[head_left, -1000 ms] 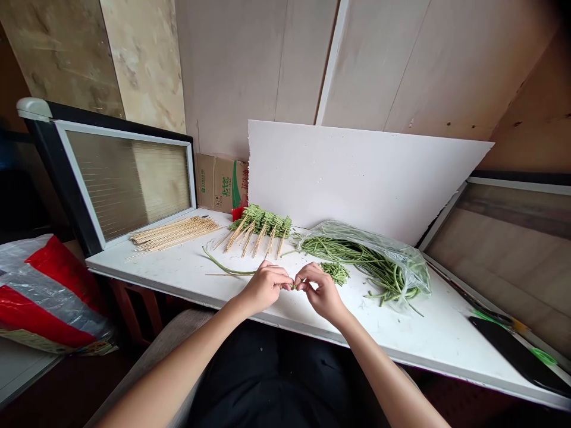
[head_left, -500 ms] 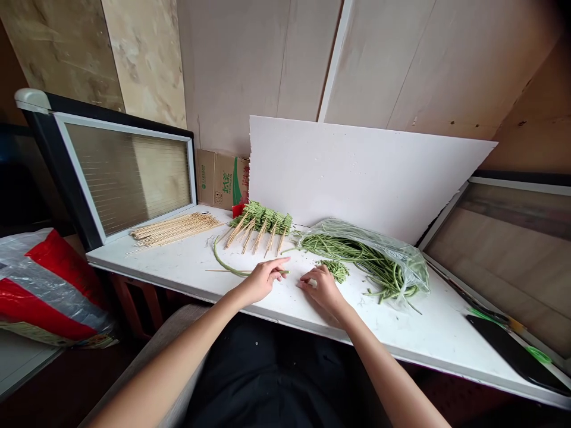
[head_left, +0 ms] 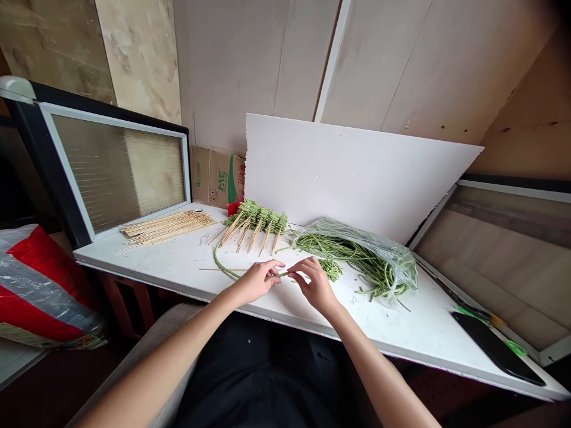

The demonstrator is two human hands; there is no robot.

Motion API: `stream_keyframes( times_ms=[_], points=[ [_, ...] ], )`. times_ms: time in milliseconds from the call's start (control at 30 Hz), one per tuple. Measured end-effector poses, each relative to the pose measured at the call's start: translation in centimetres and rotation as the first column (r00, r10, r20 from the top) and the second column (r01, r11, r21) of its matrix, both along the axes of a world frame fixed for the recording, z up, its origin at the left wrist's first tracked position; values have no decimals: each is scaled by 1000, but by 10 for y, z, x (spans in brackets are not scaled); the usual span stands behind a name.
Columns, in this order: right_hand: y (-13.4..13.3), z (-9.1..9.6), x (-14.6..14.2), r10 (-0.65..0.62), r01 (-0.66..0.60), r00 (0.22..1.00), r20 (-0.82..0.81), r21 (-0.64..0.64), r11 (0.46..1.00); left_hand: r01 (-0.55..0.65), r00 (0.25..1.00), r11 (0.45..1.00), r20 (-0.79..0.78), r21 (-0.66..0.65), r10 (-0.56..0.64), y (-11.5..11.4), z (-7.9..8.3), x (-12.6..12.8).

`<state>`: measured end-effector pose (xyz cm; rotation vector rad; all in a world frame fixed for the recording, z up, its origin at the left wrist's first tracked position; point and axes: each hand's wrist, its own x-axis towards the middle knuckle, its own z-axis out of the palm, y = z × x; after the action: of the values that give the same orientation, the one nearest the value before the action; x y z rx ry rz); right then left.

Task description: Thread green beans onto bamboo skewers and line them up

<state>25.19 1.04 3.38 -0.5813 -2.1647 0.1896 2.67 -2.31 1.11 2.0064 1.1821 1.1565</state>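
A long, thin green bean (head_left: 220, 264) is pinched in the left hand (head_left: 259, 281), its end nipped by the right hand (head_left: 313, 283)! Its tail is curved (a smooth bow, this) over the white tabletop (head_left: 401, 324).

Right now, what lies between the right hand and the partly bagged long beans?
A small heap of cut green pieces lies on the table between the right hand and the long beans, as the head view shows.

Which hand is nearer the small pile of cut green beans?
Right. The right hand is just left of the small pile; the left hand is farther left.
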Motion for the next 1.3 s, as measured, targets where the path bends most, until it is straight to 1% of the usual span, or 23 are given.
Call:
stream_keyframes(
  times_ms=[100, 200, 333, 467, 700, 833, 1000, 1167, 1233, 1300],
  points=[
    [2, 3, 5, -45, 45, 999, -26, 2, 999, -89, 996, 994, -17, 57, 90, 4, 3, -7],
    [0, 6, 5, -46, 46, 999, -8, -20, 999, -134, 990, 979, -15, 156, 138, 3, 7, -9],
    [-4, 7, 2, -18, 18, 1000, 0, -17, 1000, -127, 988, 958, -54, 258, 146, -1, 11, -5],
    [-5, 8, 1, -8, 8, 1000, -30, 1, 1000, -97, 990, 951, -75, 293, 124, -6, 14, 1],
    [-10, 3, -4, 31, -34, 998, -50, -56, 998, -56, 996, 959, -55, 279, 75, -12, 18, 6],
    [-12, -3, -8, 47, -54, 995, -83, -82, 995, -38, 999, 966, 1, 256, 39, -12, 16, 10],
    [-12, -5, -9, 76, -102, 987, -145, -180, 978, -14, 997, 979, 78, 202, -1, -14, 17, 11],
    [-8, -8, -11, 151, -200, 971, -185, -290, 936, 57, 984, 994, 164, 99, -73, -15, 16, 10],
    [-5, -11, -10, 193, -258, 959, -209, -349, 901, 84, 980, 993, 172, 80, -97, -15, 16, 11],
    [0, -14, -8, 237, -321, 941, -243, -403, 857, 97, 977, 991, 179, 92, -112, -14, 17, 11]
  ],
)
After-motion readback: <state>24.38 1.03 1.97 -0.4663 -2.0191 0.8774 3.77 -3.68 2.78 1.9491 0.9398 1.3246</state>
